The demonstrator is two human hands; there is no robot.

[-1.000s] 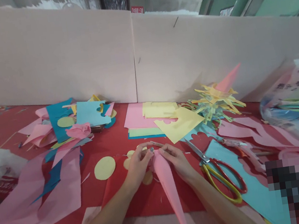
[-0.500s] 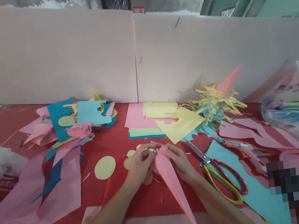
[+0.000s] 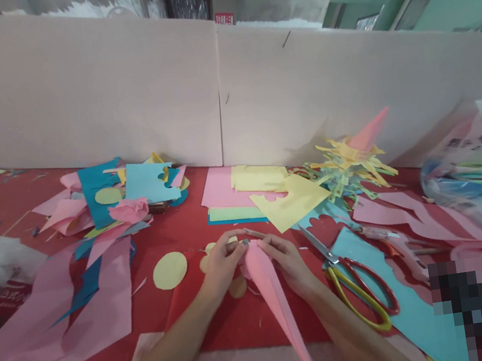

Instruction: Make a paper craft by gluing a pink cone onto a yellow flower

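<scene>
A long pink paper cone (image 3: 276, 298) points down toward me, its wide end held up between both hands. My left hand (image 3: 224, 261) pinches the left side of that wide end, fingers closed on the paper. On the other side my right hand (image 3: 286, 258) grips its edge with thumb and fingertips. Part of the wide end is hidden by the fingers. Under and behind the left hand lie several small yellow paper pieces (image 3: 238, 287). Left of them rests a yellow paper disc (image 3: 170, 270). Scissors (image 3: 359, 286) with red and yellow handles lie open to the right of my right hand.
A red table (image 3: 226, 332) carries pink scraps (image 3: 97, 302) at left and stacked coloured paper (image 3: 258, 178) behind. Toward the right are a fringed paper piece with a pink cone (image 3: 368, 129), a glue gun (image 3: 395, 242) and blue paper (image 3: 414, 311). A pale board (image 3: 120, 90) closes the back.
The cone has shifted slightly left, and its tip has swung a little left. Both hands still hold its wide end, with the fingers slightly readjusted.
</scene>
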